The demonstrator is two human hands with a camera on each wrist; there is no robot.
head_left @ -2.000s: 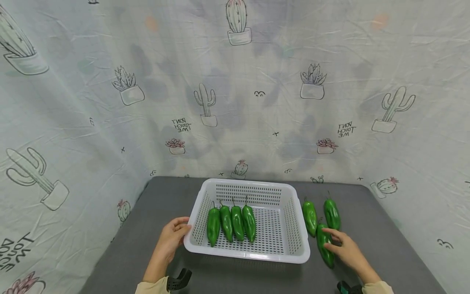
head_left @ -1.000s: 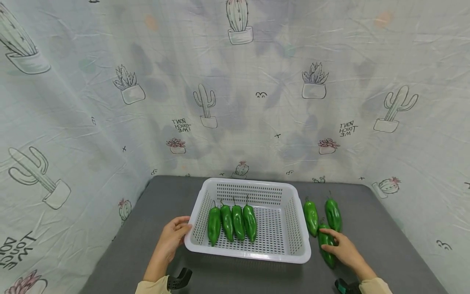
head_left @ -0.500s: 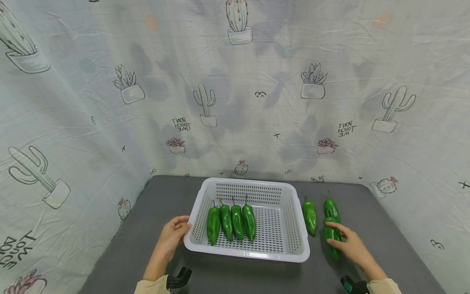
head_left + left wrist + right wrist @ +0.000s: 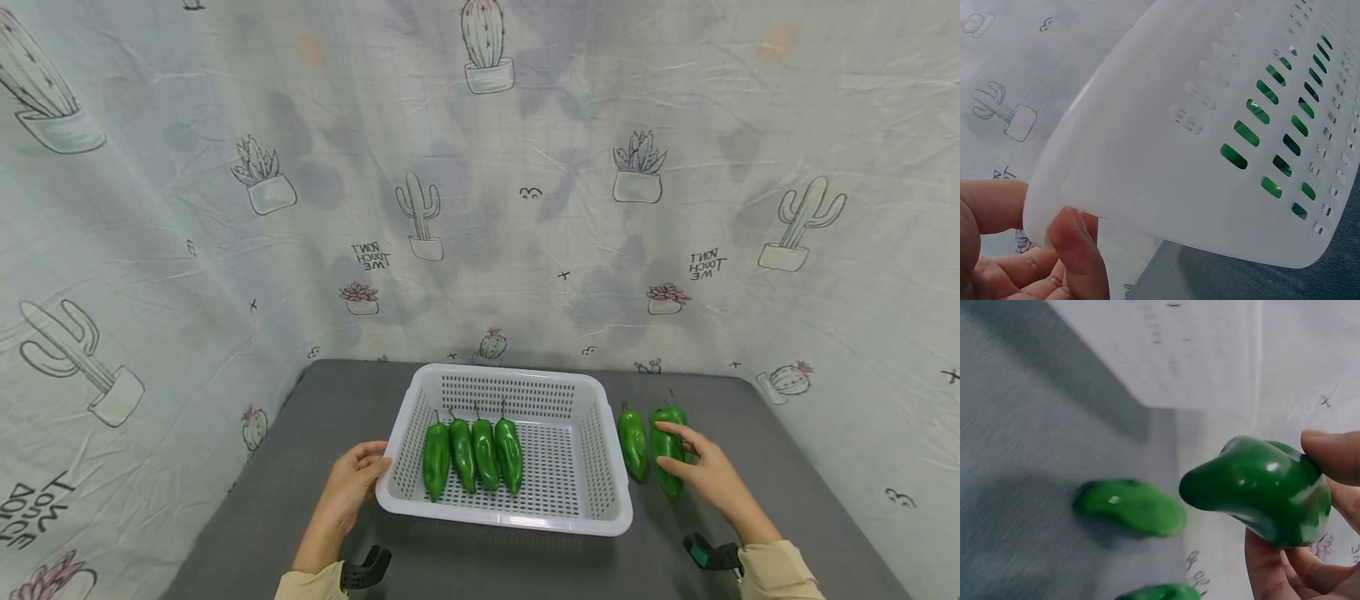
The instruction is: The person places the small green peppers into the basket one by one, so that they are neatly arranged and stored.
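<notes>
My left hand (image 4: pixel 352 483) pinches the left rim of a white plastic basket (image 4: pixel 517 523); in the left wrist view the thumb and fingers grip the rim's corner. Several green peppers lie side by side in the basket's left half, one of them the leftmost pepper (image 4: pixel 437 458). To the right of the basket, my right hand (image 4: pixel 712 477) holds a green pepper (image 4: pixel 1260 487) between thumb and fingers, raised over the grey table. The held pepper partly hides another pepper (image 4: pixel 672 412) behind it. Next to the basket's right wall lies one more pepper (image 4: pixel 632 443).
The grey table (image 4: pixel 247 517) runs back to a light curtain (image 4: pixel 480 275) printed with cactus drawings, which also hangs on both sides. Each wrist wears a black strap mount, the left mount (image 4: pixel 367 570) in front of the basket.
My right hand has taken the nearest pepper off the table, lifted it and moved it slightly away from me. My left hand and the basket have stayed put.
</notes>
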